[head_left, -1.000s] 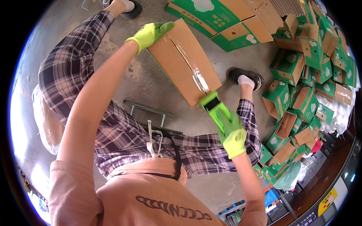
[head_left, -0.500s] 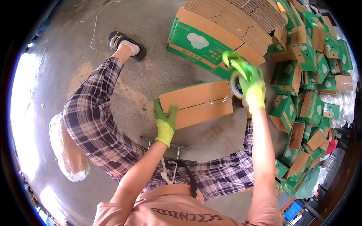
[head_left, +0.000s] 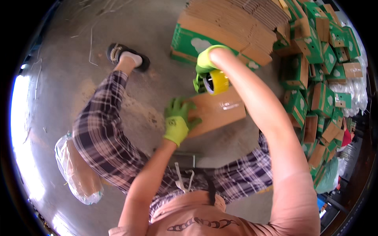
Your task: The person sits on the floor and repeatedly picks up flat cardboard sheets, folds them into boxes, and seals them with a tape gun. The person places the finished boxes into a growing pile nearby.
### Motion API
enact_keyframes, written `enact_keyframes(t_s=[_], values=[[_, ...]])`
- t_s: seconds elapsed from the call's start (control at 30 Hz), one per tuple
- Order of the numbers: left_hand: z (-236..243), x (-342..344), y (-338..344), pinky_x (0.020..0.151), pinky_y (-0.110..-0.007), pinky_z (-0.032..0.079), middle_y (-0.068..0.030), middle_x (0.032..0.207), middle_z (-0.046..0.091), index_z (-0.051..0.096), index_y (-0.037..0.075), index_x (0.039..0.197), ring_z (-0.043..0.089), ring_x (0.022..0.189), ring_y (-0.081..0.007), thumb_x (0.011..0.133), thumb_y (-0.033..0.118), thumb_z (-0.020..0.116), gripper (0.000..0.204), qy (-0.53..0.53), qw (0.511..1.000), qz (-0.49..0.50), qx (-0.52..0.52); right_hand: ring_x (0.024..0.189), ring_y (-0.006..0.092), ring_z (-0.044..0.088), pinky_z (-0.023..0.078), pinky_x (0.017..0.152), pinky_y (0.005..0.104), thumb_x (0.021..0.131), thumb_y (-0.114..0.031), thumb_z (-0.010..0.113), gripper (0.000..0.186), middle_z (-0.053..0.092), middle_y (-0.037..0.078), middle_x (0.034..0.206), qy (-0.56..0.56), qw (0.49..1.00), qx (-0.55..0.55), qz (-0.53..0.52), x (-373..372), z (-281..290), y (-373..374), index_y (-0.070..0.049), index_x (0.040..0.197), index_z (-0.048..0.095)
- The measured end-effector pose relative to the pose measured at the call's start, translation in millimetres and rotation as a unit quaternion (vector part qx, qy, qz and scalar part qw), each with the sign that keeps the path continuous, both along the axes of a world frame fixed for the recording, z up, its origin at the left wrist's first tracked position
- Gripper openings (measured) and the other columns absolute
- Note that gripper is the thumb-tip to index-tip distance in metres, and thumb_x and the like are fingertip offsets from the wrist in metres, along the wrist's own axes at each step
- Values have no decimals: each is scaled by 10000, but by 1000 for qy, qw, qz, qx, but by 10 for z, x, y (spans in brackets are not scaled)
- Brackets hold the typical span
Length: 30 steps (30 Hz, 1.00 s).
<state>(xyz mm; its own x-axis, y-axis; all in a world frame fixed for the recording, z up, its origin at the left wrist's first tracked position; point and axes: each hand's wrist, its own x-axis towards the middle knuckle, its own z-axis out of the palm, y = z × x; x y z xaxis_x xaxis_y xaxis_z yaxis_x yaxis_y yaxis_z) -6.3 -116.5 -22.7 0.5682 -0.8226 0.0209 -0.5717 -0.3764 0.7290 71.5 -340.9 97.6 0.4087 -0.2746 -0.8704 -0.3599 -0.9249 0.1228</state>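
Observation:
A brown cardboard box [head_left: 220, 116] lies on the floor between my legs, with a strip of shiny clear tape at its right end. My left hand [head_left: 179, 120], in a green and yellow glove, rests on the box's left end with its fingers spread. Above the box's far edge, my right hand [head_left: 206, 63] grips a tape dispenser [head_left: 200, 83] carrying a wide yellow tape roll [head_left: 219, 82]. The wrist and forearm hide part of that grip.
Beyond the box stands a thick stack of flattened green and brown cartons [head_left: 228, 27]. A large heap of green boxes [head_left: 323, 98] fills the right side. A plastic-wrapped bundle [head_left: 78, 169] lies left of my leg. A metal frame [head_left: 193, 159] sits near my lap.
My right hand has swung left with the tape dispenser, from the box's right end to above its far side. My left hand has moved further onto the box top, fingers spreading.

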Motion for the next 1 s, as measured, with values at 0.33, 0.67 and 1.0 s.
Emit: enact_keyframes(t_s=[0.33,0.67,1.0], values=[[113,42,-140,993,-496,406,-208,1310,518,551,145,1259,462,1213,-402,638,310,842,706,-28,997,-64,11,829,357,630,510,678,469,801,-162,624,266,637,157,966,-433,850,-105,-280,-3365,-1265,1629,-135,1065,640],[982,-419,-1190,1114,-474,326,-235,1418,453,461,40,1401,391,1330,-440,714,157,774,764,-3,897,-432,-92,1141,295,608,486,950,399,952,-325,462,434,619,137,1265,-420,784,-242,-387,-3741,-2546,980,-116,1320,559],[2059,-1177,-1985,1005,-429,424,-204,1343,526,564,33,1273,534,1182,-381,737,88,755,572,52,829,-481,-281,729,187,636,516,608,241,782,-129,703,241,646,47,837,-749,150,-127,-633,-6223,2015,-2643,-73,1011,653]])
